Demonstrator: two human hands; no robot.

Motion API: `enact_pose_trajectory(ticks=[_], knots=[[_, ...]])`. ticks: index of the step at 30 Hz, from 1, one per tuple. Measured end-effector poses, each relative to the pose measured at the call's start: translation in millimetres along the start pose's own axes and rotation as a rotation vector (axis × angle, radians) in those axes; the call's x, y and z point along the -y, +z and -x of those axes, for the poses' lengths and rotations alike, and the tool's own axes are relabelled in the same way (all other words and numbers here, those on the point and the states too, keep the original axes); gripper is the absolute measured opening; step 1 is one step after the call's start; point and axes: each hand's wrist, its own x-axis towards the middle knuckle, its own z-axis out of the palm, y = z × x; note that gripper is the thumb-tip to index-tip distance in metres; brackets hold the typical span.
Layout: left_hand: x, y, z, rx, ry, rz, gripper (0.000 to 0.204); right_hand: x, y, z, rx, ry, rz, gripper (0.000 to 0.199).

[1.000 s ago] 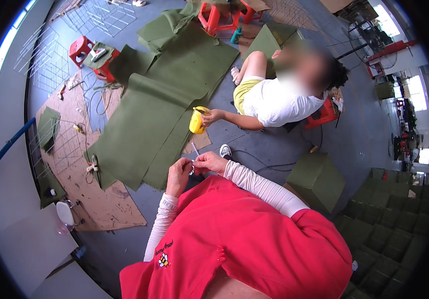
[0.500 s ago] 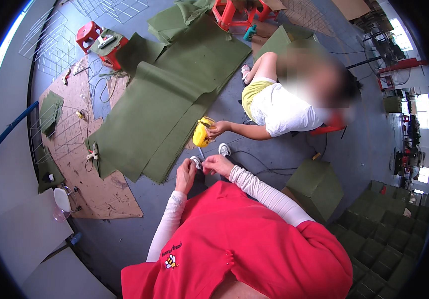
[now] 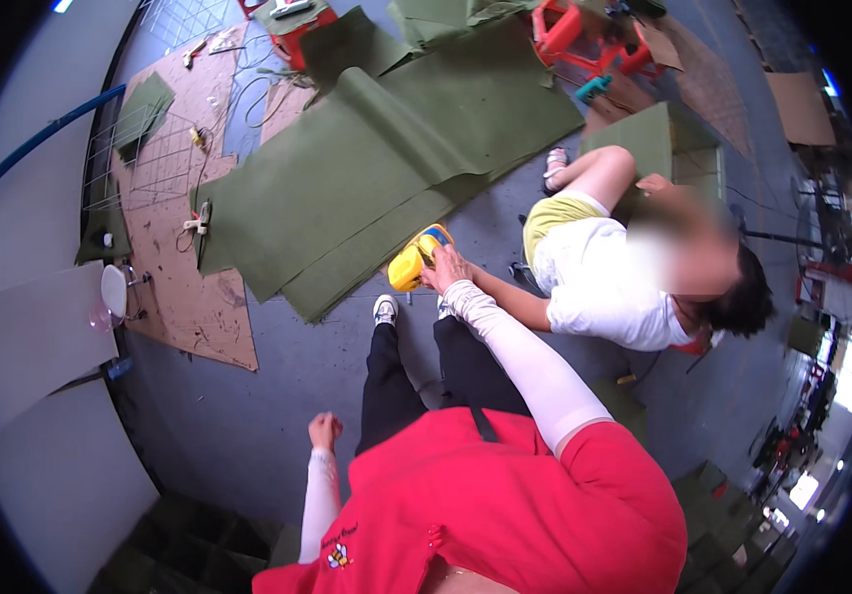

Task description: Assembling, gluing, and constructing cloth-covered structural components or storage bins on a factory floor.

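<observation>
The open yellow plastic container (image 3: 405, 272) is seen at nine o'clock from the right hand (image 3: 448, 269), whose finger grip cannot be told. At seven, the left hand (image 3: 325, 432) is curled, contents hidden. Level, steady handling is advised.

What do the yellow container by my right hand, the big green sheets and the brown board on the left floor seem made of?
Yellow container: probably smooth plastic, going by its even colour and rounded, moulded-looking shape.
Green sheets: seemingly matte fabric or felt, as one folds softly; the fibre is unclear.
Brown board: likely cardboard or thin wood, flat, dull and dark-spotted.
</observation>
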Motion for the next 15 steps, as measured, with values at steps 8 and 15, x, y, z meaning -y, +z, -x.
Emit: enact_pose_trajectory(ticks=[8,15], knots=[[130.1,-36.5,99.3,-0.125,-0.175,-0.300,0.015,3.7,15.3,-37.0,-0.017,0.033,0.414,0.028],[117.5,-54.8,65.0,-0.108,-0.404,-0.095,0.013,7.8,21.2,-43.3,0.041,0.145,0.270,0.022]])
